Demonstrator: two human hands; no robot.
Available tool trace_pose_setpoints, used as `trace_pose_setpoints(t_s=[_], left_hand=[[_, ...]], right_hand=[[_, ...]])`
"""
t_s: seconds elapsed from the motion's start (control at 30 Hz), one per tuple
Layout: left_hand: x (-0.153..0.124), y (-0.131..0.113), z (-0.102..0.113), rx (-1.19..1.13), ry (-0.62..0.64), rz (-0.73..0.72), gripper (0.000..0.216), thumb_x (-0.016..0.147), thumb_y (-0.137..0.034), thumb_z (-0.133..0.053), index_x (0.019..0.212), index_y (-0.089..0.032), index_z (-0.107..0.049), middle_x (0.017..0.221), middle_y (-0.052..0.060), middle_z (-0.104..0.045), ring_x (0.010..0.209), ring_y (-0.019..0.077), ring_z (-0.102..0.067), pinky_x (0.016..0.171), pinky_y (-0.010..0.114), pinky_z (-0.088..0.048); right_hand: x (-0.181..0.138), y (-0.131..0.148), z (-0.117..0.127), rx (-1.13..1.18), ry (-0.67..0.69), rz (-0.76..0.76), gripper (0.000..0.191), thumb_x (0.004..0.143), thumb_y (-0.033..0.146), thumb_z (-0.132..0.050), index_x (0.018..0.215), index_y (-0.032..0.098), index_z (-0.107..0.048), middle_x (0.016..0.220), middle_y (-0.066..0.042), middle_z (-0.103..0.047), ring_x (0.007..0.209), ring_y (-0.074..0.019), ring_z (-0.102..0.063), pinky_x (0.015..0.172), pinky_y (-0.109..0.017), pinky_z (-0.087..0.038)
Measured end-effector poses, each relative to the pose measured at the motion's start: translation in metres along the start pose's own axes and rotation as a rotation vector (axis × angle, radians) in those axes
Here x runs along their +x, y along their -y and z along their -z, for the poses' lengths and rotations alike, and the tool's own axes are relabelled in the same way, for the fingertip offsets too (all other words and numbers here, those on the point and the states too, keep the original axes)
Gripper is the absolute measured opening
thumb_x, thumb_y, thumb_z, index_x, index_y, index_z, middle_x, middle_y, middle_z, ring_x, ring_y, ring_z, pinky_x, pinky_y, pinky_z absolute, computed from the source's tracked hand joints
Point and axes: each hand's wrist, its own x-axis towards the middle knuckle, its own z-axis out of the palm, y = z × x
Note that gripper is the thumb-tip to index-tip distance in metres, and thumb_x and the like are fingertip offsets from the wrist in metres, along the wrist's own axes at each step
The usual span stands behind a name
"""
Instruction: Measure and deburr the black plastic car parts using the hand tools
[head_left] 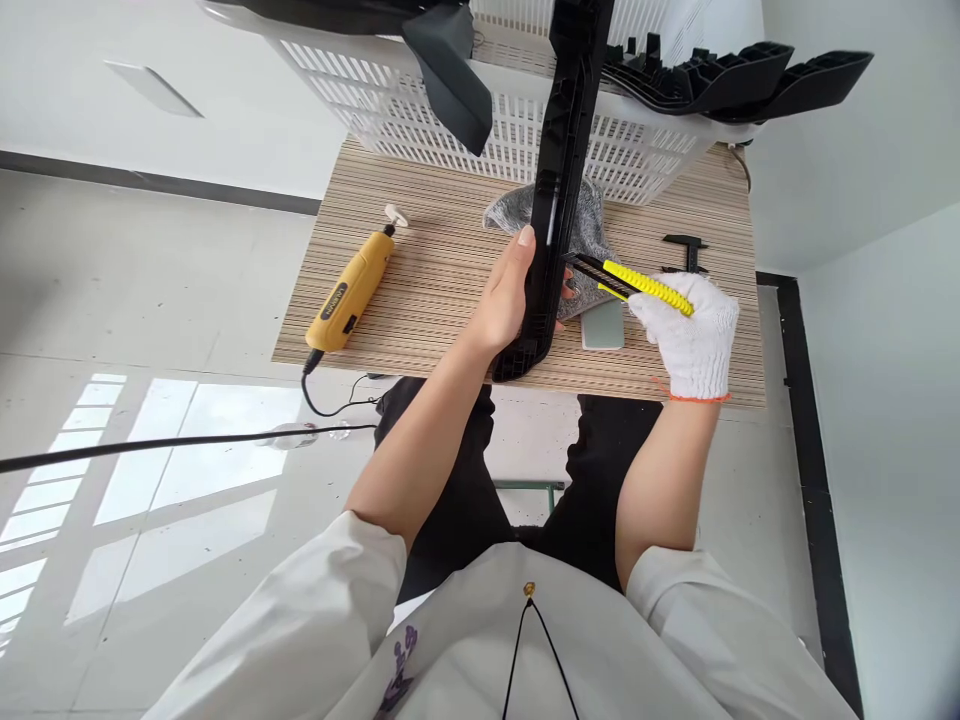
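Observation:
My bare left hand (507, 295) grips a long black plastic part (553, 220) near its lower end, thumb on the near side and fingertips showing past the far edge. The part slants up and away over the table toward the basket. In a white knit glove, my right hand (694, 325) is closed around a yellow utility knife (649, 285). The knife's black front end points left, its tip at or very near the part's right edge; whether it touches I cannot tell. Under the part lies a grey cloth (592, 225), with a pale green pad (603, 326) beside it.
A yellow rotary tool (351, 292) with a white tip lies on the left of the wood-grain table (435, 270), its cord hanging off the edge. A black caliper (685, 252) lies at right. Behind stands a white slatted basket (517, 135) holding several black plastic parts (720, 80).

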Motion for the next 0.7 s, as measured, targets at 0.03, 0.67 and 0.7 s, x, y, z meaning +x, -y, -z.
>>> trace_pose_setpoints(t_s=[0.03, 0.67, 0.7], left_hand=[[-0.0001, 0.0001, -0.0002, -0.004, 0.005, -0.001, 0.068, 0.092, -0.087, -0.038, 0.106, -0.024, -0.056, 0.102, 0.01, -0.071, 0.108, 0.0341, -0.074, 0.067, 0.042, -0.066], [0.0015, 0.0021, 0.0009, -0.02, 0.002, 0.011, 0.065, 0.094, -0.084, -0.036, 0.104, -0.024, -0.057, 0.098, 0.01, -0.072, 0.109, 0.0332, -0.073, 0.074, 0.045, -0.067], [0.0019, 0.0024, 0.001, -0.019, 0.0, 0.011, 0.065, 0.095, -0.084, -0.034, 0.105, -0.024, -0.057, 0.099, 0.01, -0.072, 0.109, 0.0326, -0.073, 0.075, 0.045, -0.067]], right_hand=[[0.0002, -0.0006, 0.0001, 0.02, 0.038, -0.02, 0.019, 0.073, 0.03, -0.083, 0.09, 0.021, -0.08, 0.06, 0.003, -0.066, 0.049, -0.0099, -0.052, 0.044, -0.024, -0.042], [-0.0028, 0.0047, -0.0005, -0.09, 0.069, 0.008, 0.017, 0.075, 0.032, -0.083, 0.089, 0.023, -0.08, 0.063, 0.002, -0.067, 0.055, -0.0138, -0.061, 0.049, -0.028, -0.049], [-0.0026, 0.0035, 0.0001, -0.085, 0.033, 0.018, 0.017, 0.076, 0.033, -0.082, 0.09, 0.023, -0.08, 0.064, 0.001, -0.068, 0.056, -0.014, -0.061, 0.05, -0.028, -0.05]])
